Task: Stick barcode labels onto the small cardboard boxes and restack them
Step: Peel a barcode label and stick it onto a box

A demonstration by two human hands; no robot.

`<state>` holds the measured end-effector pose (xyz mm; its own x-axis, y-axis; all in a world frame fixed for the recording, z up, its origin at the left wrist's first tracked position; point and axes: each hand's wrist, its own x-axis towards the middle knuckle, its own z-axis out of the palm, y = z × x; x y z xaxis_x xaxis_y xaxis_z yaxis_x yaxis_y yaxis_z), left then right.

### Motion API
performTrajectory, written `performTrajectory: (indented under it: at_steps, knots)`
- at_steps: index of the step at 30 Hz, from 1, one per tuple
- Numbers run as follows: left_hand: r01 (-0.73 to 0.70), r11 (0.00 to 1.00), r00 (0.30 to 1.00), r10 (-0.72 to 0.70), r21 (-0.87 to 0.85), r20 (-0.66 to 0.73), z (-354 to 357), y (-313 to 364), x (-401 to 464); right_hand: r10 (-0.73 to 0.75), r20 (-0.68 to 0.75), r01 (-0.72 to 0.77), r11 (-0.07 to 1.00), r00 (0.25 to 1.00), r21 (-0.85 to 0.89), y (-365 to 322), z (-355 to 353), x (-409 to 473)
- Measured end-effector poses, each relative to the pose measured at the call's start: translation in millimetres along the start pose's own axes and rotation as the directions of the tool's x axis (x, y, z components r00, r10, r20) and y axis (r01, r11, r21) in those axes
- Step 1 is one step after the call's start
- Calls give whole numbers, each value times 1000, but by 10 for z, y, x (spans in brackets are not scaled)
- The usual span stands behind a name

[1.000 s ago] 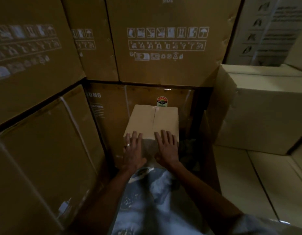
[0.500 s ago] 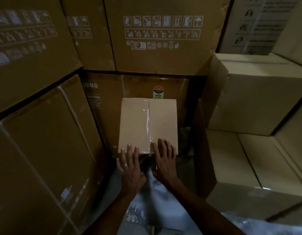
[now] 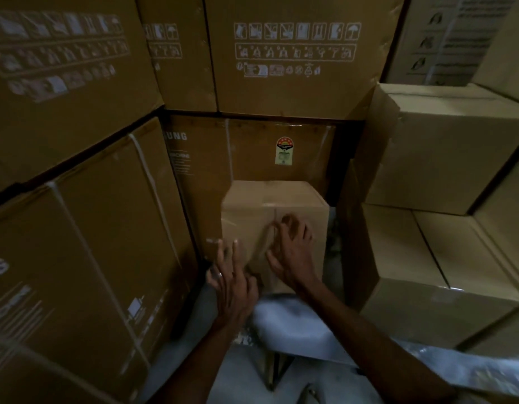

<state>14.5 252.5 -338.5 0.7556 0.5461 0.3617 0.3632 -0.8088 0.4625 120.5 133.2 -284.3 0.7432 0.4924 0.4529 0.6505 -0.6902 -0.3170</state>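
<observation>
A small plain cardboard box (image 3: 299, 199) with a taped seam stands in front of me, in the gap between the big stacks. My right hand (image 3: 291, 252) lies on its near face with fingers spread and straight. Beside it, my left hand (image 3: 233, 278) touches the box's lower left part with straight fingers; a ring shows on one finger. No barcode label is visible on the box or in either hand. The picture is dim and the hands are blurred.
Large brown appliance cartons (image 3: 77, 228) wall in the left side and the back (image 3: 281, 53). Paler small cartons (image 3: 442, 147) are stacked at the right. My knees in light trousers (image 3: 296, 319) are below the box.
The box has tipped from showing its taped top to showing a side face, and sits lower and nearer. Both hands followed it, staying flat on it.
</observation>
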Motion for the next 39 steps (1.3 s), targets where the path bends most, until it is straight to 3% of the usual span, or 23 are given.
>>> performTrajectory:
  at_steps: [3,5,10,15,21,26,28,31,34,37,39]
  knots:
    - [10,998,996,-16,-66,-86,-241,123,178,-65,-128,61,998,990,-32,-187,-210,220]
    - [-4,995,995,-6,-99,-96,-350,129,278,-77,-106,76,997,991,-16,-269,-183,213]
    - [-180,977,982,184,-111,31,-271,-163,312,-27,45,29,998,999,-53,-247,61,-136]
    - [-220,931,975,212,-291,-58,-213,-225,192,47,6,-46,996,999,-70,-305,38,-284]
    - [-230,934,972,210,-274,-102,-221,9,-90,156,105,-173,969,982,175,-120,-102,-169]
    - [-313,854,949,261,-415,-179,-191,316,-401,305,197,-362,809,932,463,274,-437,121]
    - [-298,805,954,250,-513,-163,-235,407,-443,315,273,-413,774,909,481,402,-558,208]
    - [-181,741,982,101,-646,-159,-360,433,-252,249,317,-364,848,915,385,402,-617,238]
    - [-158,854,986,110,-495,-125,-422,300,250,219,360,-283,950,907,134,124,-560,97]
    - [-92,977,980,122,-190,156,-361,133,617,159,436,-154,987,886,-46,-149,-479,-244]
    - [-35,989,956,74,-141,284,-300,43,700,87,430,-56,995,899,-84,-179,-409,-443]
